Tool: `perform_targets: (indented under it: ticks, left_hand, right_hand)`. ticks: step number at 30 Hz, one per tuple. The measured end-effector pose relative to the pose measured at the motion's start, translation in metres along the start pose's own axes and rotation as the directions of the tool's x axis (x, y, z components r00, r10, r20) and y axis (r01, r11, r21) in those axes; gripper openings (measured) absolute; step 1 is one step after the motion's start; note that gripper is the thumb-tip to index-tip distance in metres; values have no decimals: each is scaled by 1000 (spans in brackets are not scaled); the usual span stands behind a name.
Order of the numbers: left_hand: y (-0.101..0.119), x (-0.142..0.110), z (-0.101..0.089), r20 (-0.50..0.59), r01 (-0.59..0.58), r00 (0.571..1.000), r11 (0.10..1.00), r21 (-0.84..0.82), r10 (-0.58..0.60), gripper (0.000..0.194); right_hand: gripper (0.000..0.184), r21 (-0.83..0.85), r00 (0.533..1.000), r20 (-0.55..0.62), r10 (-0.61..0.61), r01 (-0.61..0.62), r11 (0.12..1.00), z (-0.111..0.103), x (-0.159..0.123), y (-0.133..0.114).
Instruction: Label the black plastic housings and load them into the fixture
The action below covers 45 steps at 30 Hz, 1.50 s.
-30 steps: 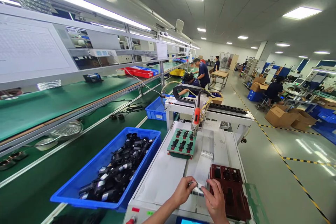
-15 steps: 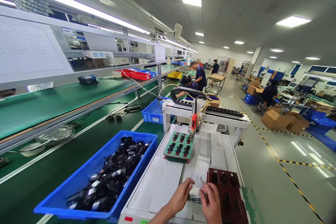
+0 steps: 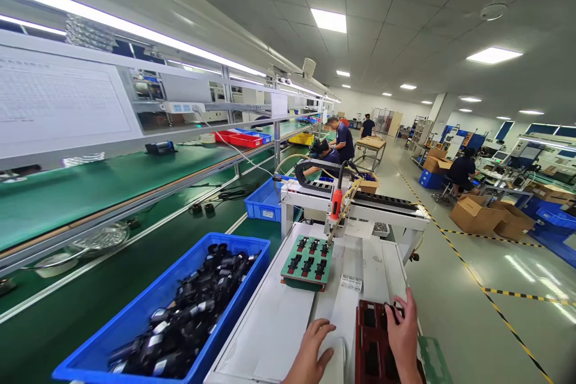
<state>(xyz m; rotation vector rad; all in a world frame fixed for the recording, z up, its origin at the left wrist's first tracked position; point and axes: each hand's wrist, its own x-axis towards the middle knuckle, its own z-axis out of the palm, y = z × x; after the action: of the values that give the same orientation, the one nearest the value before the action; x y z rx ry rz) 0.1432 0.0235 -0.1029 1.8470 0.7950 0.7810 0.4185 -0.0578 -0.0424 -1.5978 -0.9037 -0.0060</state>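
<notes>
My left hand (image 3: 311, 349) rests on the white bed of the machine (image 3: 279, 318) at the bottom of the view, fingers loosely curled and apart, nothing visible in it. My right hand (image 3: 402, 331) lies over the dark red-brown fixture tray (image 3: 372, 342), and its fingertips pinch a small dark part at one of the tray's far pockets. A green fixture plate (image 3: 308, 260) with several black parts sits further back under the machine's red-tipped tool head (image 3: 336, 203).
A blue bin (image 3: 135, 318) of black parts stands at my left on the green conveyor bench. A second blue bin (image 3: 264, 199) lies further along. People work at the bench ahead and at the right. Cardboard boxes (image 3: 477, 216) stand on the floor across the taped aisle.
Both hands were together on a small pale piece on the machine bed. They have separated: the right hand moved up onto the dark red tray, and the left stays low on the bed.
</notes>
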Motion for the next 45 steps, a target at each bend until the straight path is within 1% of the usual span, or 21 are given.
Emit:
perform_targets:
  ticks: [2,4,6,8,11,15,17,18,21,22,23,25,26,27,28,30,32,34,36,39,45]
  left_hand:
    - [22,1,-6,22,-4,1000,992,-124,7,37]
    - [46,2,-10,81,55,996,962,-266,-35,40]
    - [69,2,-12,145,114,988,910,-400,-60,49]
    - [87,0,-14,194,143,980,852,-504,-49,56]
    - [107,-5,-16,249,178,968,798,-576,-36,58]
    - [121,-10,-19,296,223,954,765,-604,-44,54]
    - [123,-11,-19,312,235,949,734,-637,-34,57]
    - [123,-12,-19,316,240,948,718,-654,-29,63]
    - [124,-18,-20,299,237,954,684,-690,-30,90]
    - [126,-20,-21,288,237,957,680,-694,-39,95]
    - [128,-23,-23,274,234,960,683,-692,-51,96]
    - [133,-26,-28,210,204,974,712,-672,-80,87]
    - [136,-26,-31,157,175,983,731,-659,-95,79]
    - [139,-26,-35,98,144,990,751,-644,-106,72]
    - [140,-26,-37,43,116,992,770,-627,-115,66]
    - [142,-24,-42,-21,87,992,795,-600,-125,60]
    - [142,-23,-46,-27,82,992,808,-583,-120,57]
    - [142,-22,-47,-25,74,994,810,-582,-109,55]
    - [144,-22,-48,-29,68,994,801,-595,-106,54]
    - [150,-22,-49,-28,76,993,786,-614,-118,54]
    - [153,-23,-52,-25,69,994,776,-626,-109,52]
  right_hand:
    - [91,111,995,8,102,-103,989,-2,5,-36]
    - [98,231,983,44,176,-181,956,-2,6,-72]
    - [98,329,968,120,219,-247,912,0,2,-104]
    - [95,375,958,167,235,-282,883,3,-4,-129]
    - [91,418,954,179,241,-295,859,6,-15,-153]
    - [85,451,947,232,222,-307,838,6,-27,-162]
    - [77,471,937,281,206,-322,821,6,-31,-162]
    - [74,488,930,311,197,-334,806,6,-33,-163]
    - [65,536,906,399,140,-354,766,7,-42,-165]
    - [64,534,910,398,121,-337,776,8,-45,-166]
    - [63,516,922,370,114,-306,800,8,-48,-167]
    - [63,449,951,279,137,-255,856,6,-54,-170]
    - [64,423,954,250,164,-260,868,4,-57,-172]
    - [65,414,947,253,199,-292,862,2,-59,-174]
    - [68,417,927,293,233,-344,841,0,-61,-175]
    - [74,424,859,438,264,-456,783,-3,-64,-178]
    - [80,397,796,546,261,-520,756,-4,-67,-180]
    - [84,359,764,592,257,-536,764,-1,-69,-181]
    - [89,323,754,597,275,-540,777,2,-71,-184]
    - [92,290,753,587,299,-540,790,4,-72,-188]
    - [94,231,752,591,292,-505,832,3,-69,-190]
